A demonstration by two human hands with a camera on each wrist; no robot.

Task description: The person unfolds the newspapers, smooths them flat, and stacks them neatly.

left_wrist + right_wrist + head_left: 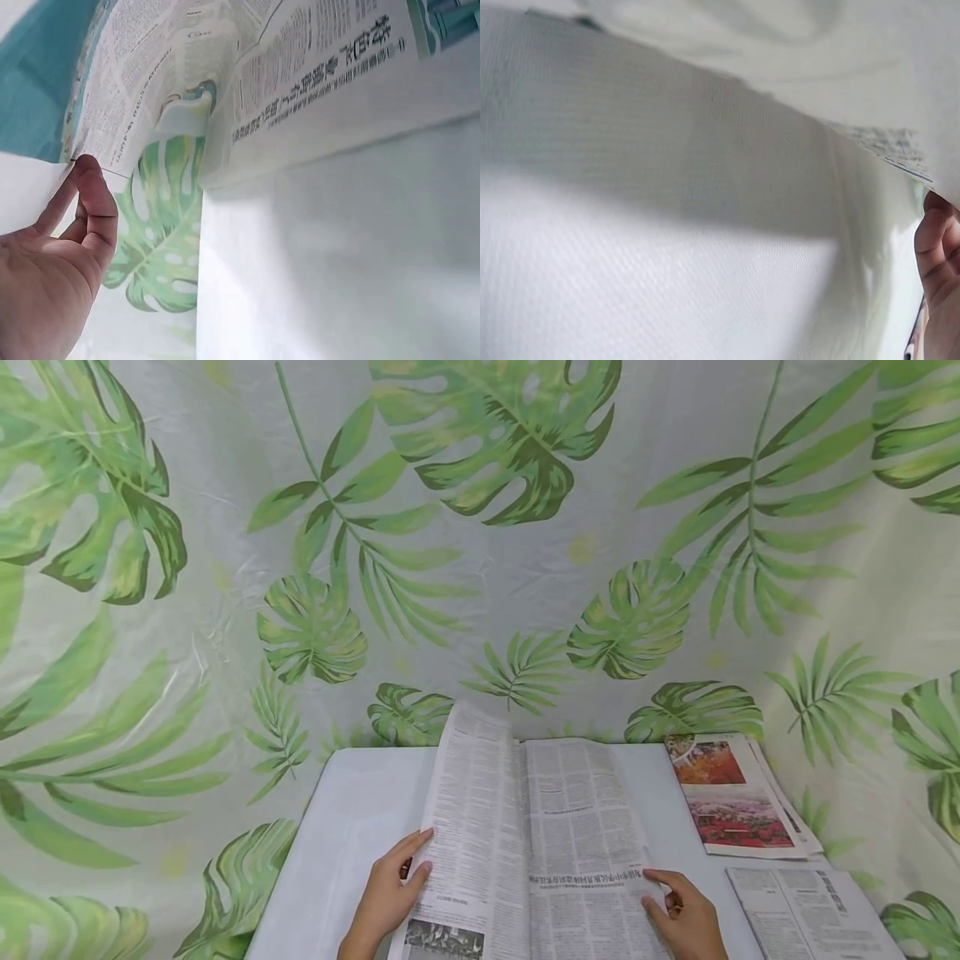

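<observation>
An opened newspaper [573, 827] with dense columns of print is spread between both hands over the white table. My left hand [390, 887] pinches its left edge between thumb and fingers; in the left wrist view that hand [71, 240] has the sheet's lower corner at its fingertips, beside a teal printed panel [37, 90]. The right edge is pinched by my right hand [684, 914], with the thumb on the printed face. The right wrist view looks under the raised sheet [900, 150], and the right hand [939, 255] shows at its edge. A centre fold runs between the two pages.
At the table's right back lies a newspaper with colour flower photos [738, 814]. Nearer, another folded newspaper [810, 914] lies at the right edge. The white table [352, 802] meets a leaf-patterned curtain [517, 577] behind and at the sides.
</observation>
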